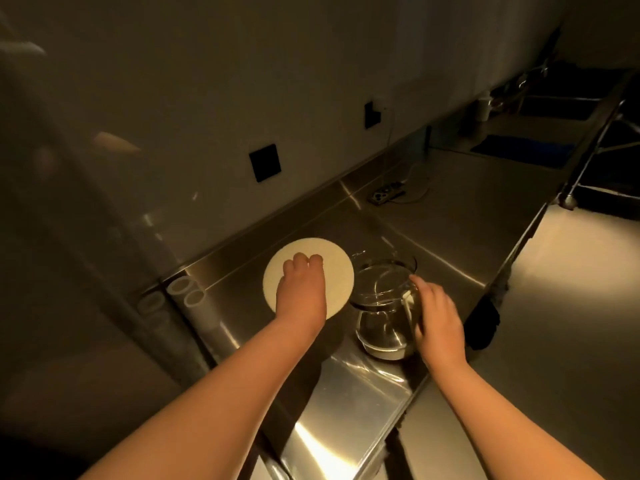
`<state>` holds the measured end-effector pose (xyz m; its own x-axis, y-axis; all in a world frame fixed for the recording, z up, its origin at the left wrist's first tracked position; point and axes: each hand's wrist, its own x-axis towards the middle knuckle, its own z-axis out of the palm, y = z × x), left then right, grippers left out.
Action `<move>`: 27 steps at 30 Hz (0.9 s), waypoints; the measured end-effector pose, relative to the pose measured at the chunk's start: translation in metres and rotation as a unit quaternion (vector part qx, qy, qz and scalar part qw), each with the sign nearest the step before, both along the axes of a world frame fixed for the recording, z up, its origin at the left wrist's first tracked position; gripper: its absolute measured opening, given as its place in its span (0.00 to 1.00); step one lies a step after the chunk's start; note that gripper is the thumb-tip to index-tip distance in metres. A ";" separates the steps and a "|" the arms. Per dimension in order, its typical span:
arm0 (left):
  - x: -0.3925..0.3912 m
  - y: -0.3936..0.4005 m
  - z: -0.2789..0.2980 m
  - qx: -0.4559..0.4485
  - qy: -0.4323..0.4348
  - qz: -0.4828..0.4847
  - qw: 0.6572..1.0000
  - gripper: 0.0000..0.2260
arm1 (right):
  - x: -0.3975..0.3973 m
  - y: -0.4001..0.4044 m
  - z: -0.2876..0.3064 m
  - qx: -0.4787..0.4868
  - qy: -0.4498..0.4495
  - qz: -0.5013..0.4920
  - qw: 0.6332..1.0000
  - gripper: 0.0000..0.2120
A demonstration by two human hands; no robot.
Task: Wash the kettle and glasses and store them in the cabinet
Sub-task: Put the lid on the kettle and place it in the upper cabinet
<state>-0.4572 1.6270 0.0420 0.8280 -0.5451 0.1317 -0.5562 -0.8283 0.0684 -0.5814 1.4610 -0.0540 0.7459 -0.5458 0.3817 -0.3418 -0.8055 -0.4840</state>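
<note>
On steel counter (346, 393) by the wall, everything sits w/in easy reach. Glass kettle (382, 306) stands upright, just right of the round cream disc (311, 268). My right hand (438, 323) curls round its handle, prob. to lift it twd the sink. Left hand (301, 289), fingers bent, presses on disc; can't tell if it's gripping. No glasses visible.

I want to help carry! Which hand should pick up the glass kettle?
The right hand: it is already at the glass kettle handle, while the left hand rests on the round cream disc.
</note>
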 end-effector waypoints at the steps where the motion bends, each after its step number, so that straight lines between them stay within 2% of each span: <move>1: -0.006 0.000 0.007 -0.019 0.019 -0.024 0.999 0.35 | -0.008 0.004 0.003 0.002 -0.003 -0.001 1.000 0.42; 6: -0.041 0.001 0.032 -0.065 0.082 -0.106 0.989 0.33 | -0.048 0.022 0.020 -0.024 -0.049 0.020 0.998 0.39; 12: -0.074 0.016 0.064 -0.078 0.091 -0.152 0.981 0.31 | -0.090 0.050 0.052 -0.038 -0.147 0.019 0.988 0.35; 19: -0.116 0.039 0.104 -0.104 0.074 -0.213 0.969 0.28 | -0.135 0.091 0.093 -0.070 -0.186 0.030 0.980 0.35; 27: -0.155 0.080 0.131 -0.089 0.017 -0.268 0.959 0.25 | -0.187 0.138 0.131 -0.080 -0.245 0.041 0.965 0.25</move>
<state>-0.6125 1.7072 0.1731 0.4407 -0.8651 0.2397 -0.8936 -0.3975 0.2084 -0.7685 1.5989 0.0767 0.4928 -0.3973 0.7741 -0.0346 -0.8979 -0.4388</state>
